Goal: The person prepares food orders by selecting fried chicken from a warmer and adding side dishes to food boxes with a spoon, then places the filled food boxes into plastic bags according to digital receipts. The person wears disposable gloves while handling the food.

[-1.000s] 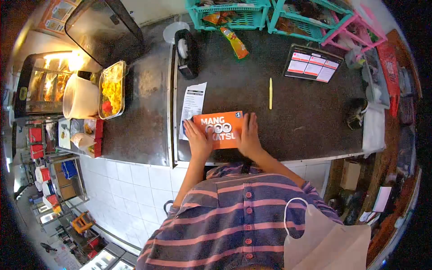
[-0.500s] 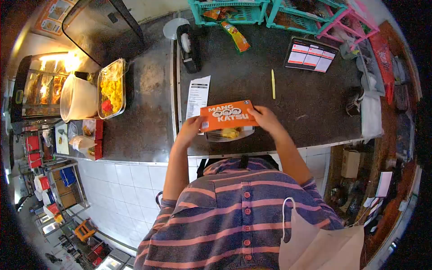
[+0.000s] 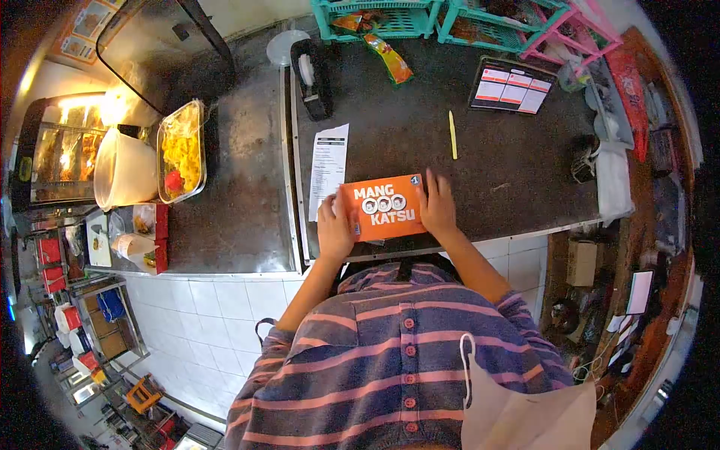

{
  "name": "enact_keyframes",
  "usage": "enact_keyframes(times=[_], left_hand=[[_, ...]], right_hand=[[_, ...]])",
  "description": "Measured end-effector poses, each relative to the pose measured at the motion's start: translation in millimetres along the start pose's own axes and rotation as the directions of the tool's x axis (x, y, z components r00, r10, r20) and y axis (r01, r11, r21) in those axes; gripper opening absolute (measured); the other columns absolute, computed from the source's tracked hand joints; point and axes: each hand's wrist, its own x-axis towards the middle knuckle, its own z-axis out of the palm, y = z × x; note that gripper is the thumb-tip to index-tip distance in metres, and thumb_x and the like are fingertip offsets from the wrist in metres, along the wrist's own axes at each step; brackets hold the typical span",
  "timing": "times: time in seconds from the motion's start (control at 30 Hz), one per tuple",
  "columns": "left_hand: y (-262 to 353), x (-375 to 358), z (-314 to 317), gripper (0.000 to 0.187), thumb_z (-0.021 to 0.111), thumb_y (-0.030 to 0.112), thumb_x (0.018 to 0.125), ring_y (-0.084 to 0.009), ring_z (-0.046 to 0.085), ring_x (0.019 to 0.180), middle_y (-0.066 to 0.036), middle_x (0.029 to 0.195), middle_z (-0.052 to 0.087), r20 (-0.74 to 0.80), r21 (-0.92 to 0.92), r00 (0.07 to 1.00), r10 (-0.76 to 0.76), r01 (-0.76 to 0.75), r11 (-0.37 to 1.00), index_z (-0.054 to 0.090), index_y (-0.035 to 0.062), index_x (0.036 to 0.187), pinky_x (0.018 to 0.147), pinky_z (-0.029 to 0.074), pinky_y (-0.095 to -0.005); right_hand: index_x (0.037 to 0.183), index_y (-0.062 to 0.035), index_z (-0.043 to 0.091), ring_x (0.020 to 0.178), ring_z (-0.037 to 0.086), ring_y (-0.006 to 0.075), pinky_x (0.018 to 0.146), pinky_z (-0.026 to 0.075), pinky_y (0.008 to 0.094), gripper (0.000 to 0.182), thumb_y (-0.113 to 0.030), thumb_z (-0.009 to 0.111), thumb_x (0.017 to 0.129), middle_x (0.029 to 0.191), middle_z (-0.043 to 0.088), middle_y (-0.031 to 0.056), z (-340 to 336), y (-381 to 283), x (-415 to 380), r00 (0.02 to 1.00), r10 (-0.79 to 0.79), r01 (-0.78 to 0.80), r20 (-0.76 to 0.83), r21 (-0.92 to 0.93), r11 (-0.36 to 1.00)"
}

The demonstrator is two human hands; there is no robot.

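An orange box lid [image 3: 384, 208] printed "MANG KATSU" lies flat near the front edge of the dark counter [image 3: 510, 165]. My left hand [image 3: 334, 229] presses on its left end and my right hand [image 3: 439, 206] on its right end. The food tray under it is hidden by the lid. A printed receipt [image 3: 328, 168] lies just left of the box, touching my left hand's side.
A yellow pen [image 3: 452, 135] lies behind the box. A tape dispenser [image 3: 310, 79], a snack packet [image 3: 390, 60], teal baskets [image 3: 375, 19] and a tablet [image 3: 511, 85] stand at the back. A white bucket [image 3: 124, 169] and a foil food tray [image 3: 180, 150] sit left.
Half a second ago both hands held the orange lid lifted and tilted above an open food tray; now it lies flat over the tray with both hands pressing on it.
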Motion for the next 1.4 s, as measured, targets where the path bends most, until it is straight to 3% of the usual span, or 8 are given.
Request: enact_keyframes(times=[0.07, 0.13, 0.23, 0.63, 0.83, 1.07, 1.23, 1.4], left_hand=[[12.1, 5.7, -16.3, 0.063, 0.055, 0.033, 0.079, -0.0401, 0.029, 0.117, -0.022, 0.128, 0.029, -0.048, 0.189, 0.924, 0.378, -0.364, 0.912, 0.03, 0.0052, 0.13, 0.097, 0.024, -0.0475], [22.5, 9.2, -25.6, 0.08, 0.062, 0.046, 0.067, -0.0406, 0.02, 0.123, -0.022, 0.133, 0.024, 0.155, 0.195, 0.886, 0.437, -0.461, 0.865, 0.03, 0.008, 0.13, 0.098, 0.018, -0.0538], [20.3, 14.5, -20.7, 0.086, 0.065, 0.049, 0.062, -0.0413, 0.015, 0.125, -0.02, 0.137, 0.019, 0.276, 0.221, 0.838, 0.471, -0.532, 0.818, 0.03, 0.0106, 0.131, 0.1, 0.016, -0.0534], [7.2, 13.7, 7.7, 0.058, 0.057, 0.014, 0.072, -0.0413, 0.023, 0.124, -0.01, 0.135, 0.029, 0.306, 0.389, 0.766, 0.566, -0.643, 0.66, 0.037, 0.0155, 0.127, 0.088, 0.043, -0.0391], [28.7, 16.2, 9.3, 0.059, 0.056, 0.017, 0.074, -0.0408, 0.019, 0.125, -0.009, 0.137, 0.025, 0.505, 0.087, 0.629, 0.591, -0.718, 0.691, 0.034, 0.0188, 0.129, 0.089, 0.042, -0.0403], [89.7, 19.8, 48.8, 0.064, 0.064, 0.033, 0.069, -0.0403, 0.015, 0.126, -0.008, 0.14, 0.018, 0.504, 0.193, 0.713, 0.487, -0.643, 0.741, 0.037, 0.03, 0.127, 0.096, 0.032, -0.0481], [156.8, 36.1, 124.7, 0.052, 0.065, 0.032, 0.069, -0.0392, 0.023, 0.124, -0.007, 0.135, 0.03, 0.24, 0.195, 0.81, 0.534, -0.58, 0.791, 0.048, 0.0285, 0.119, 0.091, 0.034, -0.0518], [221.6, 43.5, 173.7, 0.046, 0.068, 0.035, 0.067, -0.034, 0.03, 0.121, -0.005, 0.13, 0.038, 0.129, 0.222, 0.873, 0.471, -0.489, 0.844, 0.056, 0.0286, 0.11, 0.092, 0.026, -0.0584]], right_hand=[[0.124, -0.0024, 0.037, 0.118, 0.032, 0.037, 0.096, 0.028, 0.0464, 0.055, -0.04, 0.044, 0.084, 0.127, 0.037, 0.019, -24.7, -20.6, 1.0, 0.971, -0.23, 0.236, 0.07, -0.105, 0.966], [0.127, -0.0035, 0.032, 0.122, 0.028, 0.0328, 0.099, 0.024, 0.048, 0.062, -0.04, 0.05, 0.08, 0.13, 0.034, 0.0129, -40.7, -31.1, -4.4, 0.805, -0.487, 0.573, 0.338, -0.234, 0.785], [0.124, -0.0039, 0.038, 0.124, 0.026, 0.0303, 0.099, 0.023, 0.0505, 0.065, -0.043, 0.055, 0.076, 0.129, 0.038, 0.0095, -29.3, -17.3, -8.1, 0.73, -0.588, 0.657, 0.349, -0.117, 0.745], [0.115, -0.018, 0.05, 0.12, 0.036, 0.0203, 0.096, 0.03, 0.044, 0.039, -0.025, 0.057, 0.077, 0.123, 0.046, -0.0006, -24.9, 3.2, -13.6, 0.751, -0.584, 0.627, 0.308, -0.057, 0.777], [0.12, -0.0215, 0.046, 0.124, 0.03, 0.0196, 0.1, 0.024, 0.0447, 0.042, -0.03, 0.052, 0.079, 0.13, 0.039, -0.0017, -43.1, 37.2, -37.4, 0.759, -0.55, 0.616, 0.35, -0.11, 0.78], [0.121, -0.0227, 0.044, 0.125, 0.029, 0.0224, 0.101, 0.022, 0.0439, 0.049, -0.04, 0.055, 0.077, 0.134, 0.033, -0.0002, -89.2, 88.9, -26.3, 0.747, -0.582, 0.59, 0.322, 0.082, 0.803], [0.107, -0.0081, 0.053, 0.11, 0.041, 0.0316, 0.094, 0.03, 0.0441, 0.036, -0.019, 0.059, 0.074, 0.114, 0.048, 0.0127, -200.5, 187.9, -5.7, 0.929, -0.295, 0.288, -0.222, -0.066, 0.955], [0.099, 0.0003, 0.054, 0.092, 0.048, 0.0312, 0.081, 0.037, 0.0407, 0.045, -0.034, 0.065, 0.072, 0.096, 0.054, 0.0122, -308.3, 356.9, 10.3, 0.493, 0.144, -0.554, -0.858, -0.182, 0.812]])
